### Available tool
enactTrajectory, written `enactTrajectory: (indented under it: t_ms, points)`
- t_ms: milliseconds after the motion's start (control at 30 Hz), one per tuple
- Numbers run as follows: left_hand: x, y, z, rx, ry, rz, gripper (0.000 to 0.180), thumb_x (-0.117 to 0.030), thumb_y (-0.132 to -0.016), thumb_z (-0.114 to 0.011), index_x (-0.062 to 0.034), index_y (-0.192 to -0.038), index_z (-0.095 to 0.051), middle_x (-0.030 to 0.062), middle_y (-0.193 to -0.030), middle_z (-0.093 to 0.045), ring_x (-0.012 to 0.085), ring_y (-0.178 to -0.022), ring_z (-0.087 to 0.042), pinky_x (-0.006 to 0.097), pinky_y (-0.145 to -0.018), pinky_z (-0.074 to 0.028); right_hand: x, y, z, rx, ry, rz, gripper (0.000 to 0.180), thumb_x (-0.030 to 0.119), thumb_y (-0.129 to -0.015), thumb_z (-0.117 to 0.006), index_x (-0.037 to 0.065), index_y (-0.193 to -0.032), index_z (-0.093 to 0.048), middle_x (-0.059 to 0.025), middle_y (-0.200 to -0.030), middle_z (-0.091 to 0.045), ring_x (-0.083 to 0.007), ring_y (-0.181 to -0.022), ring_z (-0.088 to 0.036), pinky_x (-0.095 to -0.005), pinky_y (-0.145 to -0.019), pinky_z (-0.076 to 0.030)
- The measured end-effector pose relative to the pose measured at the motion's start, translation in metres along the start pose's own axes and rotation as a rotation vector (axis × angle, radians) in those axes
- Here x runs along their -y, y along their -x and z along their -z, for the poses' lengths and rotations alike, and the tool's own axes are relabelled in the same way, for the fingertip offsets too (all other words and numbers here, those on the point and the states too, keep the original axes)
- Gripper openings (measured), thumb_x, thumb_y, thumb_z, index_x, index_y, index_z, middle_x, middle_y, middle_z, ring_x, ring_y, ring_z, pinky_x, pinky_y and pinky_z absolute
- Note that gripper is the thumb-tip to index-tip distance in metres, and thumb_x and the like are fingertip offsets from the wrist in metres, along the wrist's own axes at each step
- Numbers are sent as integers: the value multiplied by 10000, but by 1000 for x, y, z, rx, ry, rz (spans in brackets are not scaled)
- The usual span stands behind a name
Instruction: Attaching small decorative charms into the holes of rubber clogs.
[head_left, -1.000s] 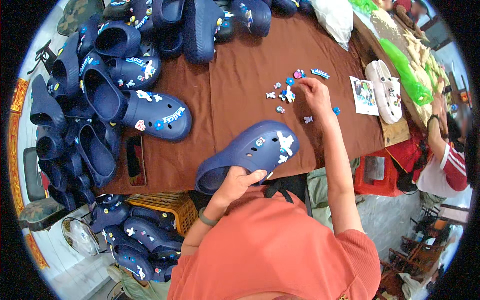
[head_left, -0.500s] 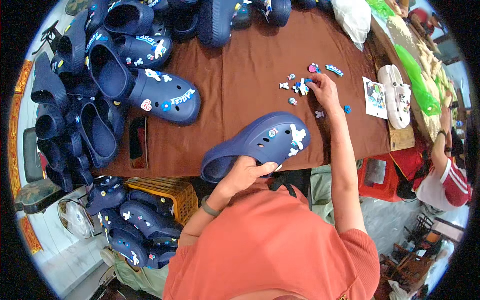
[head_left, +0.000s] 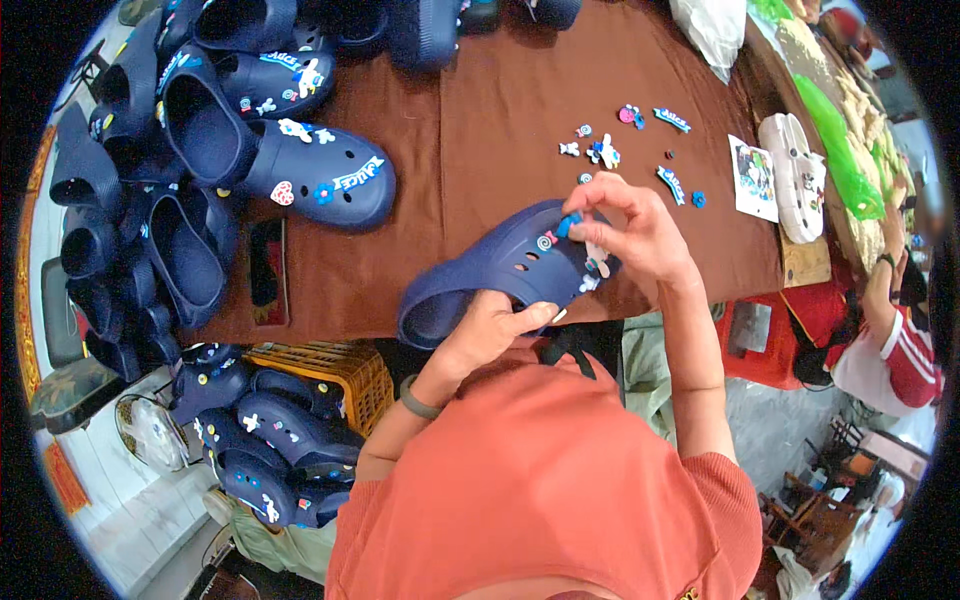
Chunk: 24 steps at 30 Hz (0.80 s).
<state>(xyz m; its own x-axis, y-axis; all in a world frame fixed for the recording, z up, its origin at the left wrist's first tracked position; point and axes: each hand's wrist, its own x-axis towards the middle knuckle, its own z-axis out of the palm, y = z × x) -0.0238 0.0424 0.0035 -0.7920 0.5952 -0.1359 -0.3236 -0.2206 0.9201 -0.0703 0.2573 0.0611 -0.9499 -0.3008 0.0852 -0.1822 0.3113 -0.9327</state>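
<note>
A dark blue clog (head_left: 470, 272) is tilted over the near table edge. My left hand (head_left: 490, 332) grips it, its fingers inside the foot opening and its thumb along the side. Over the clog's holed toe, my right hand (head_left: 640, 232) pinches a small blue charm (head_left: 568, 224) between thumb and fingertips. A swirl charm (head_left: 545, 243) and a white figure charm (head_left: 597, 258), partly covered by my right hand, sit on the clog. Beyond lie loose charms: a white-and-blue figure (head_left: 603, 151), a pink round one (head_left: 630, 116), a banner (head_left: 671, 184) and a blue flower (head_left: 698, 199).
Navy clogs with charms (head_left: 330, 180) pile up at the left of the brown cloth (head_left: 500, 120). A phone (head_left: 268, 272) lies beside them. At right are a picture card (head_left: 754, 178) and a white clog (head_left: 795, 180). Below left stands a yellow basket (head_left: 350, 375). Another person's arm (head_left: 880, 270) shows far right.
My right hand has come from the loose charms toward me and over the clog's toe, bringing the blue charm. A second banner charm now shows on the cloth.
</note>
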Motion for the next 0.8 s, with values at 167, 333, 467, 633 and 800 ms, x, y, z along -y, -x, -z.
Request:
enactTrajectory:
  t_ms: [167, 333, 467, 633, 800]
  points:
    - [4, 3, 0, 44, -136, -33, 525, -128, -808, -667, -6, -1269, -450, 62, -1162, -526, 178, -1091, -505, 331, -972, -411, 13, -14, -8, 366, 190, 297, 170, 143, -717, -767, 72, -849, -688, -12, -856, -629, -192, -854, -535, -348, -930, -333]
    - [8, 4, 2, 64, -185, -76, 526, -126, -813, -658, -7, -1275, -439, 62, -1175, -513, 187, -1094, -499, 333, -972, -407, 11, -28, -20, 487, 329, 285, 153, 240, -769, -714, 113, -847, -682, -26, -885, -636, -215, -962, -541, -395, -941, -321]
    - [6, 5, -2, 12, -160, -50, 378, -157, -817, -658, 4, -1136, -537, 81, -1061, -566, 185, -985, -546, 348, -890, -451, 12, -60, -18, 766, 471, 259, 247, 292, -750, -731, 85, -865, -661, -102, -802, -652, -279, -830, -628, -425, -875, -380]
    - [12, 3, 1, -71, -213, -65, 321, -160, -823, -650, 17, -1080, -572, 70, -998, -594, 186, -903, -571, 332, -845, -467, 23, -94, -36, 1021, 666, 47, 379, 257, -707, -776, 60, -981, -604, -87, -946, -632, -276, -1019, -577, -440, -872, -422]
    - [-9, 5, -3, -57, -159, 214, 317, -151, -821, -650, 26, -1072, -572, 78, -1009, -588, 195, -923, -566, 333, -866, -454, 42, -110, -55, 1210, 824, -87, 501, 240, -671, -808, 21, -1064, -587, -133, -1045, -623, -341, -990, -614, -437, -794, -491]
